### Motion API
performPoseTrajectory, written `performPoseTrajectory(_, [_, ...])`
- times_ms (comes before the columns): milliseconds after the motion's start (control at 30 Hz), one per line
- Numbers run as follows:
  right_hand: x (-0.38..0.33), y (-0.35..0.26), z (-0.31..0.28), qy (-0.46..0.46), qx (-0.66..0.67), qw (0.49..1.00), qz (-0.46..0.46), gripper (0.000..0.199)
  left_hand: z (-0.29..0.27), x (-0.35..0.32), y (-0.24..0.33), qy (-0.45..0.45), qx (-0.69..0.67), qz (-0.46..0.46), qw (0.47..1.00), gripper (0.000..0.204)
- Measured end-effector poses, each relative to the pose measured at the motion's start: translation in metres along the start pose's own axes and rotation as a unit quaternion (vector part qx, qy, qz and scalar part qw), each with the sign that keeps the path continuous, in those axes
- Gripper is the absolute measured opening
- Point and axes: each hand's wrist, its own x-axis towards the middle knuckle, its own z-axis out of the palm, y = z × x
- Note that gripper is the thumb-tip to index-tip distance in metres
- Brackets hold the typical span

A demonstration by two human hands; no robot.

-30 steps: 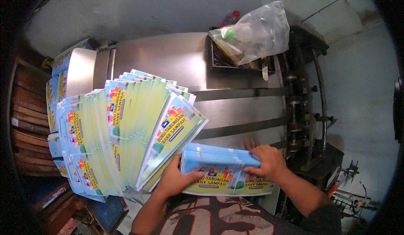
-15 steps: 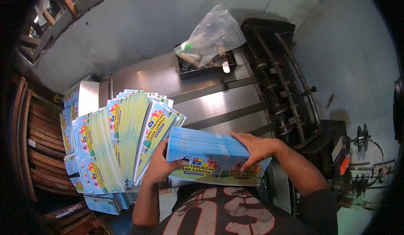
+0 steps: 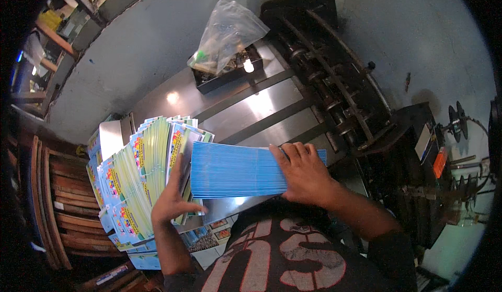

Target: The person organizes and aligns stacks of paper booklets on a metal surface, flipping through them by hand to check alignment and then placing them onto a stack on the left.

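Stack of blue-edged printed sheets [image 3: 235,170]

The stack of sheets [image 3: 235,170] between the hands shows its edges as a solid bright blue, finely lined. The fanned leaflets [image 3: 141,179] at the left are pale green and light blue with yellow, red and blue printed panels. The metal table [image 3: 251,111] is shiny grey steel. The machine [image 3: 340,88] is black. The person's shirt [image 3: 277,260] is black with faded red lettering.
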Motion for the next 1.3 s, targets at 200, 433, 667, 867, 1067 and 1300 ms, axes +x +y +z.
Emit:
performPoseTrajectory(200, [-0.005,0.0,0.004,0.031,0.001,1.0,-0.004,0.106,0.09,0.062,0.073,-0.104,0.456,0.085,0.88,0.123])
performPoseTrajectory(433, [-0.03,0.032,-0.009,0.019,0.005,0.998,0.063,0.099,0.092,0.077,0.055,-0.07,0.476,0.135,0.866,0.108])
performPoseTrajectory(667, [-0.027,0.025,-0.028,0.03,0.102,0.994,0.03,0.092,0.077,0.063,0.074,-0.047,0.46,0.155,0.873,0.098])
performPoseTrajectory(867, [-0.013,0.039,-0.009,-0.028,0.059,0.998,-0.002,0.11,0.091,0.058,0.056,-0.064,0.493,0.117,0.86,0.112])
performPoseTrajectory(1067, [-0.002,0.095,-0.007,-0.157,0.435,0.886,0.038,0.105,0.09,0.054,0.059,-0.095,0.495,0.077,0.86,0.114])
performPoseTrajectory(1300, [-0.01,0.1,0.032,-0.125,0.627,0.768,0.046,0.097,0.091,0.052,0.057,-0.107,0.503,0.05,0.856,0.115])
